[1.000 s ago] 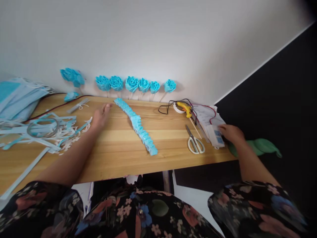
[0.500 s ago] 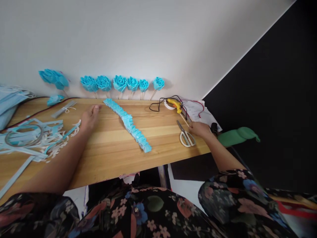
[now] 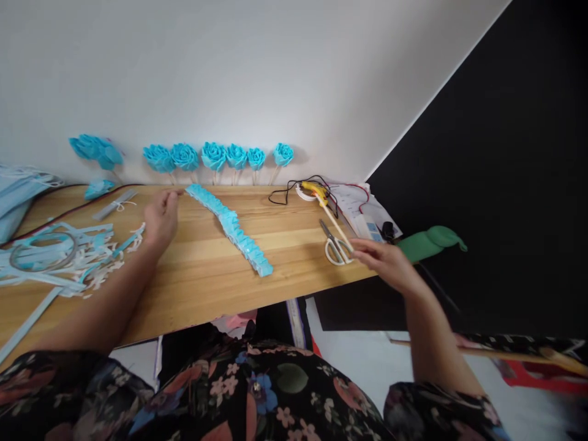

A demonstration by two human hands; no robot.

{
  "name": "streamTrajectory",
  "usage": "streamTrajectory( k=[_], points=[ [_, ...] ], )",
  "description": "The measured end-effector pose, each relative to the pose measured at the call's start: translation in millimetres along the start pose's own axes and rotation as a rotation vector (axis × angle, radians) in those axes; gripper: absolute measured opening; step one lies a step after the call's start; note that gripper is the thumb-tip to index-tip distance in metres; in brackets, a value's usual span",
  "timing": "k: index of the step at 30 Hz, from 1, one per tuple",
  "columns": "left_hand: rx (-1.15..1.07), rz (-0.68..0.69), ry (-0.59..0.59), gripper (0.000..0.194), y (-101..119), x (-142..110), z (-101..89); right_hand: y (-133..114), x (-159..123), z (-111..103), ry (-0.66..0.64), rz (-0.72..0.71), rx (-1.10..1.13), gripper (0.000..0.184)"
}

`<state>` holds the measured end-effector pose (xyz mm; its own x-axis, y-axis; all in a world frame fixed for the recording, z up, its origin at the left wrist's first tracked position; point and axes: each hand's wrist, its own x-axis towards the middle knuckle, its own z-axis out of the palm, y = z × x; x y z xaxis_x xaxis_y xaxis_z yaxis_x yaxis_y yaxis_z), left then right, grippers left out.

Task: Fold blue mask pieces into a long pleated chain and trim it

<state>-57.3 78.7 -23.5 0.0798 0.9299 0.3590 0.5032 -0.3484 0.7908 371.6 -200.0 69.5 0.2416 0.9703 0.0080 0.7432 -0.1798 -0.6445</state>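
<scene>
Head-high view, forward and down

Wooden table (image 3: 206, 288), pleated blue strip (image 3: 232, 228) between both hands' fingers, white-handled scissors (image 3: 339, 250) just left of the right fingers (image 3: 359, 250)

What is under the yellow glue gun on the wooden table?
A curved white rim shows beneath the glue gun, toward the left. The gun covers the rest, so whether anything else lies under it cannot be seen.
</scene>
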Motion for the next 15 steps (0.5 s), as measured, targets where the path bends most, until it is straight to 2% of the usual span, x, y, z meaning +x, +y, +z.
streamTrajectory(
  k=[1,2,5,7,10,15],
  points=[
    [-0.024,0.034,0.013,0.045,19,-7,2.2,-13,-2,18,-0.02,-0.013,0.134,0.045],
    [-0.061,0.081,-0.047,0.045,40,-17,5.0,-28,-2,38,-0.04,-0.035,0.251,0.044],
    [-0.162,0.247,-0.501,0.048,98,-52,12.0,-72,7,101,-0.146,-0.128,0.499,0.037],
    [-0.229,0.325,-0.696,0.046,122,-76,10.8,-98,13,136,-0.263,-0.194,0.609,0.033],
    [-0.302,0.274,-0.729,0.043,131,-105,-2.6,-122,13,172,-0.419,-0.269,0.617,0.023],
    [-0.398,0.075,-0.687,0.045,105,-135,-27.3,-128,-1,203,-0.53,-0.259,0.572,0.026]
  ],
)
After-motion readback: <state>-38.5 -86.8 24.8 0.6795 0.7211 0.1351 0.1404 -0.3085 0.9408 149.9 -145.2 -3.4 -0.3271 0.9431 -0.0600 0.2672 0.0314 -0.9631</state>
